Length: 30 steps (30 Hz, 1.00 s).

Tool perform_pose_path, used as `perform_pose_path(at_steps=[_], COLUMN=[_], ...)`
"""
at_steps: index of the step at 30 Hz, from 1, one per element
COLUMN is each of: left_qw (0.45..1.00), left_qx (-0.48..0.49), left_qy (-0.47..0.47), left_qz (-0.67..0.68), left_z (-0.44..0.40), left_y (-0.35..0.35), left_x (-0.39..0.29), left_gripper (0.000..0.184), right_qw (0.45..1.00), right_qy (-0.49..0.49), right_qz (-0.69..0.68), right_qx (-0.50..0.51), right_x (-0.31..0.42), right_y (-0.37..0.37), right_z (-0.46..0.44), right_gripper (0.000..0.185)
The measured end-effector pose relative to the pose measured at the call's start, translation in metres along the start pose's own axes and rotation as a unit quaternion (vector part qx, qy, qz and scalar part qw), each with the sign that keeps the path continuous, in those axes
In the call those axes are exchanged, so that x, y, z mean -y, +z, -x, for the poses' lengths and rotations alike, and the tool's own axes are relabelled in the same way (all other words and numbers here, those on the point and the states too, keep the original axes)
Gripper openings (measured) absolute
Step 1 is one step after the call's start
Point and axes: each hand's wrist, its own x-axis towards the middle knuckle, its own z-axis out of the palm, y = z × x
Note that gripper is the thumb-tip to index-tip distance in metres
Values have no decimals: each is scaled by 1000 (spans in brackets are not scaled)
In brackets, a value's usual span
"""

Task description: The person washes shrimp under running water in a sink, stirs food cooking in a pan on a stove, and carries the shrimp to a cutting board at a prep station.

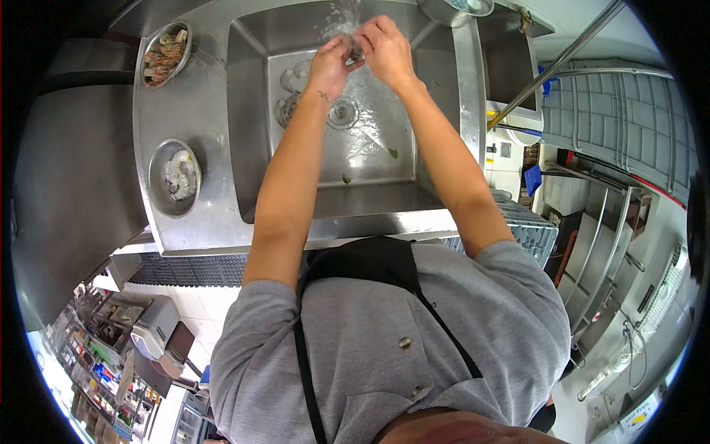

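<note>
And straight to the far end of the sink, right by the splashing water: pinching a small greyish piece, apparently a raw shrimp, between the fingertips of the left hand and the right hand. Fingers curled in close from both sides, hiding most of it; too covered to tell head from tail or shell from flesh.

Light by the look of it, wet all over, and surely slippery. Likely soft and bendy inside, with any shell thin and a little springy. Best taken by the thick middle of the body, across the back, in a light but steady pinch; best not gripped by legs or tail tip, likely to tear or slide away. Too hard a squeeze, and liable to bruise or shoot out of wet fingers.

Down on the sink floor, beside the left forearm, more pale greyish shrimp, partly behind the arm and near the drain. Over on the left of the tabletop, two metal bowls: orange-brown pieces in the farther bowl, whitish, glossy ones in the nearer bowl.
</note>
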Motion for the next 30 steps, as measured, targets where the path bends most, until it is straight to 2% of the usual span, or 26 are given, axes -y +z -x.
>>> perform_pose_path(at_steps=[4,6,7,10,12,16,19,22,24,25,27,28,30], left_qw=[999,999,999,1000,999,991,990,992,995,998,999,999,999], left_qx=[-20,-5,14,-15,-10,-15,-36,-38,-33,-27,-37,-46,-32], left_qy=[11,18,24,18,22,59,47,34,28,22,20,19,20], left_qz=[38,43,46,-8,-28,-120,-132,-116,-85,-54,-19,15,34], left_z=[-2,-2,-2,2,-1,-5,-4,-3,-4,-5,-4,-3,-1], left_y=[-3,-6,-7,-1,-3,-6,-6,-7,-10,-12,-10,-7,-2], left_x=[-1,-2,-2,-6,-5,0,-2,-3,-2,0,1,0,-6], left_gripper=[7,8,10,12,11,12,14,12,12,11,11,11,14], right_qw=[999,990,990,993,998,999,1000,998,976,976,877,877,802], right_qy=[-4,68,68,55,-20,-26,-17,13,98,99,177,177,211], right_qz=[-32,-121,-122,-103,-37,-7,21,-62,-193,-194,-446,-446,-559], right_qx=[-39,-13,-13,-21,-36,-21,2,-1,27,28,16,15,25], right_x=[-1,-4,-5,-2,3,3,-1,-4,-2,1,7,5,-2], right_y=[9,10,10,6,1,3,5,8,6,4,1,2,4], right_z=[5,8,7,2,-2,-6,-4,0,2,3,4,5,9], right_gripper=[7,9,9,8,8,7,8,8,9,9,8,8,11])
